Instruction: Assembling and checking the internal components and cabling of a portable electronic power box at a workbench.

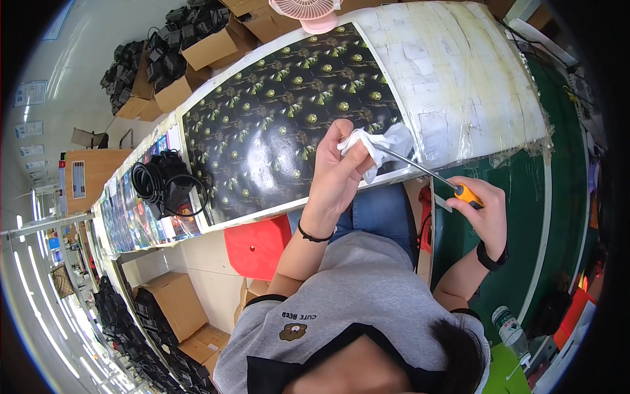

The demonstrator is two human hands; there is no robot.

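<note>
A white tissue or cloth (pixel 396 139) is bunched in my left hand (pixel 341 157), whose fingers are closed round it above the near edge of the dark patterned mat (pixel 262 118). My right hand (pixel 482 203) grips a screwdriver (pixel 467 195) by its orange and black handle. The long metal shaft points up and left, and its tip end runs into the white cloth beside my left fingers, so the tip itself is hidden.
A black power adapter with coiled cable (pixel 167 184) lies at the table's left. A pink fan (pixel 315 13) stands at the far edge. Cardboard boxes (pixel 213 49) of black adapters are beyond. A red stool (pixel 257 246) is below the table; a plastic bottle (pixel 512 331) stands lower right.
</note>
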